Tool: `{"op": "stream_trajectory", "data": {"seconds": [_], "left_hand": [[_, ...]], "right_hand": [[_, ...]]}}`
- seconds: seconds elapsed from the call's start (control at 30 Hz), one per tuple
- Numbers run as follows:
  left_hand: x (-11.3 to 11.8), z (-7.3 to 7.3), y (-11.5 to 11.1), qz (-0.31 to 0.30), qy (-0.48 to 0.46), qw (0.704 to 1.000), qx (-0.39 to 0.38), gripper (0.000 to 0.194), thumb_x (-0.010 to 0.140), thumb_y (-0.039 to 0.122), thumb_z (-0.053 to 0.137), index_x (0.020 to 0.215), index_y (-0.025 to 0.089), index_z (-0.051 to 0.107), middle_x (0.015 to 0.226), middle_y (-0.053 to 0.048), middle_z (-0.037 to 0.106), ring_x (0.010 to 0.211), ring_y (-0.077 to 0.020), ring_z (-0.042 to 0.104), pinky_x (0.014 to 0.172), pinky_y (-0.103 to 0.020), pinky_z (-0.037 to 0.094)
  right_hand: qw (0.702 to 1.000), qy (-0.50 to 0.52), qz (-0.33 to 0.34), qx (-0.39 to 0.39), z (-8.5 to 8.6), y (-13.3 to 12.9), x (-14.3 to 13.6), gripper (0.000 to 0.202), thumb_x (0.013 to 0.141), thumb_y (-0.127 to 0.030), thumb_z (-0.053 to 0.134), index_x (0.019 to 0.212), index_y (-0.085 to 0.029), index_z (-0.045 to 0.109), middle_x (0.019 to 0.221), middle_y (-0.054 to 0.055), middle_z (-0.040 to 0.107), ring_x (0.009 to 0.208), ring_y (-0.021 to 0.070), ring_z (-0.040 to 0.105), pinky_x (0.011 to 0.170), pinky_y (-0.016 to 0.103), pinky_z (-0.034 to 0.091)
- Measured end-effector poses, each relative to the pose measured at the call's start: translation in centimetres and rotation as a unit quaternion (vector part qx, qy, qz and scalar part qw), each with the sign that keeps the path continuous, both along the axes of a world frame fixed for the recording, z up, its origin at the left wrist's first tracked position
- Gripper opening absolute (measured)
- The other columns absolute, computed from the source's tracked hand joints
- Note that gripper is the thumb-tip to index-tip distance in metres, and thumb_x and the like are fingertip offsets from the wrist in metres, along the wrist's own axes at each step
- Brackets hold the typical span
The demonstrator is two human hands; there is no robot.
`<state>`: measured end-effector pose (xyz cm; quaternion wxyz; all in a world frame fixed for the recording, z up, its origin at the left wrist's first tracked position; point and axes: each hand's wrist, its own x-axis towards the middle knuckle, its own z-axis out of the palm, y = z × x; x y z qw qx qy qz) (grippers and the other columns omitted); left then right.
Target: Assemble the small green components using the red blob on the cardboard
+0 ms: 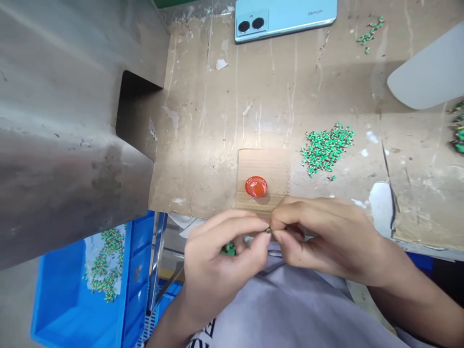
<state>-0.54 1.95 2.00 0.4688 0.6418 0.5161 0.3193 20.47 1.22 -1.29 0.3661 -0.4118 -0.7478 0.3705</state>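
My left hand [226, 261] and my right hand [322, 237] meet at the table's front edge, fingertips nearly touching. Between thumb and forefinger, my left hand pinches a tiny dark metallic piece [268, 230], and green pieces [229, 249] show inside its curled fingers. The right hand's thumb and forefinger are pressed together beside the tiny piece; what they hold is too small to make out. Just beyond the hands, a small red dish [256, 186] rests on a square cardboard pad [264, 159]. A pile of small green parts [326, 149] lies to the right of the pad.
A large metal housing [72, 121] stands at the left, above a blue bin [79, 309] with green parts. A light blue phone [286, 19] lies at the table's [203, 121] back. At the right are a white rounded object [431, 72] and more green parts [459, 128].
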Motion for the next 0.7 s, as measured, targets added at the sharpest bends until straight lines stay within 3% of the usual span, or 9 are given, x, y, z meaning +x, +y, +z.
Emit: {"op": "stream_trajectory", "data": {"seconds": [0.1, 0.23, 0.37, 0.5, 0.6, 0.7], "left_hand": [[0.1, -0.2, 0.9, 0.025, -0.062, 0.988, -0.138, 0.014, 0.084, 0.011, 0.092, 0.085, 0.024, 0.087, 0.072, 0.005, 0.079, 0.04, -0.0054, 0.052, 0.043, -0.021, 0.046], [0.0, -0.6, 1.6, 0.04, -0.118, 0.946, -0.298, 0.014, 0.08, 0.024, 0.102, 0.084, 0.024, 0.089, 0.046, 0.01, 0.053, 0.033, -0.0062, 0.045, 0.041, -0.021, 0.039], [0.0, -0.8, 1.8, 0.053, -0.145, 0.915, -0.372, 0.022, 0.075, 0.032, 0.107, 0.081, 0.023, 0.087, 0.046, 0.01, 0.054, 0.032, -0.0033, 0.034, 0.039, -0.021, 0.027], [-0.2, -1.4, 2.3, 0.033, -0.199, 0.889, -0.41, 0.023, 0.074, 0.029, 0.108, 0.081, 0.022, 0.087, 0.04, 0.011, 0.05, 0.031, -0.0015, 0.03, 0.038, -0.018, 0.021], [-0.7, -1.5, 2.8, 0.029, -0.246, 0.877, -0.412, 0.02, 0.074, 0.025, 0.108, 0.08, 0.022, 0.089, 0.048, 0.007, 0.064, 0.03, -0.0001, 0.033, 0.035, -0.015, 0.019], [-1.2, -1.1, 3.1, 0.054, -0.272, 0.876, -0.395, 0.014, 0.079, 0.022, 0.106, 0.081, 0.023, 0.092, 0.076, -0.001, 0.086, 0.031, 0.0023, 0.037, 0.032, -0.013, 0.018]], "right_hand": [[1.0, 0.002, -0.003, -0.03, 0.2, 0.4, 0.2, 0.02, 0.097, -0.006, 0.055, 0.092, -0.025, 0.057, 0.071, -0.007, 0.065, 0.056, 0.0088, 0.058, 0.053, 0.022, 0.04], [0.999, 0.006, -0.009, -0.03, 0.2, 0.7, 0.3, 0.021, 0.095, -0.004, 0.054, 0.09, -0.024, 0.058, 0.071, -0.007, 0.064, 0.056, 0.0082, 0.058, 0.056, 0.019, 0.043], [0.999, 0.012, 0.004, -0.053, -0.1, 0.7, 0.4, 0.02, 0.095, -0.005, 0.055, 0.089, -0.024, 0.058, 0.071, -0.007, 0.062, 0.056, 0.0079, 0.057, 0.056, 0.019, 0.044], [0.999, 0.03, 0.006, -0.045, -0.4, 0.7, 0.5, 0.02, 0.098, -0.007, 0.057, 0.089, -0.024, 0.058, 0.069, -0.008, 0.058, 0.055, 0.007, 0.051, 0.054, 0.018, 0.041], [0.998, 0.032, 0.003, -0.047, -0.2, 0.8, 0.7, 0.021, 0.097, -0.004, 0.058, 0.091, -0.024, 0.059, 0.071, -0.007, 0.061, 0.055, 0.0069, 0.053, 0.055, 0.017, 0.044], [0.998, 0.053, -0.012, -0.04, 0.1, 0.8, 0.9, 0.022, 0.097, -0.003, 0.061, 0.094, -0.025, 0.062, 0.074, -0.006, 0.069, 0.055, 0.0069, 0.059, 0.051, 0.017, 0.044]]}}
